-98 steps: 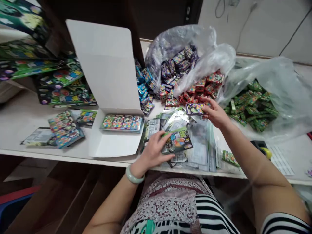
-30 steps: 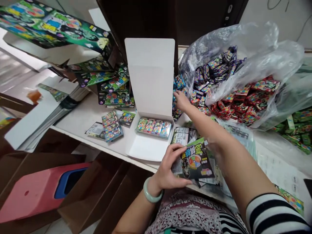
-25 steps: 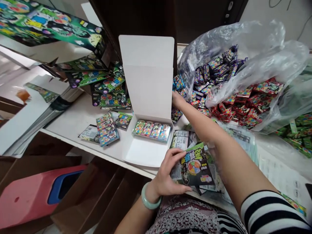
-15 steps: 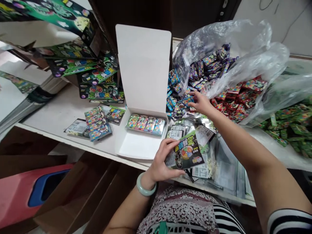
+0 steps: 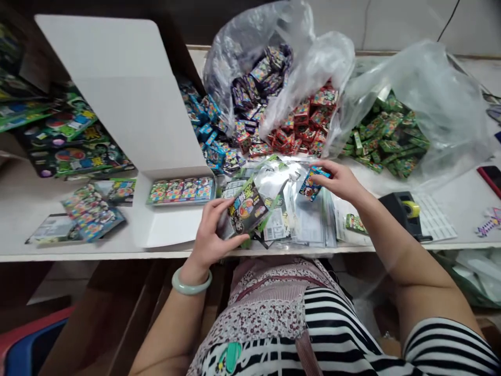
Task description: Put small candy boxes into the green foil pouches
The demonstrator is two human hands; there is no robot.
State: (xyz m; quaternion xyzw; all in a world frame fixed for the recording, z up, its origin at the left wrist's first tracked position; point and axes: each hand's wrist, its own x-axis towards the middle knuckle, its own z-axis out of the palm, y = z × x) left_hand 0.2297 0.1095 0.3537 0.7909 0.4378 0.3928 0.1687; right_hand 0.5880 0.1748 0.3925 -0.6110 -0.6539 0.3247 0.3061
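Note:
My left hand (image 5: 213,235) grips a dark printed card in a clear sleeve (image 5: 247,209) by its left side, over the front of the table. Between the fingertips of my right hand (image 5: 337,179) is a small blue candy box (image 5: 311,184), held above some clear plastic sleeves (image 5: 311,222). Left of my left hand stands a white display box (image 5: 164,224) with its lid up. A wrapped row of small candy boxes (image 5: 180,190) lies against its back wall. Printed cards with barcodes (image 5: 275,223) lie loosely under and beside the held card.
Behind my hands are heaps of blue (image 5: 213,151), purple (image 5: 260,78), red (image 5: 305,122) and green (image 5: 391,136) candy boxes, several in clear bags. A tape dispenser (image 5: 401,209) stands at right. More wrapped packs (image 5: 92,211) lie at left, near stacked printed cartons (image 5: 74,151).
My right hand has come away from the blue heap toward the front right, now holding a blue candy box. My left hand keeps the card. The view has turned right.

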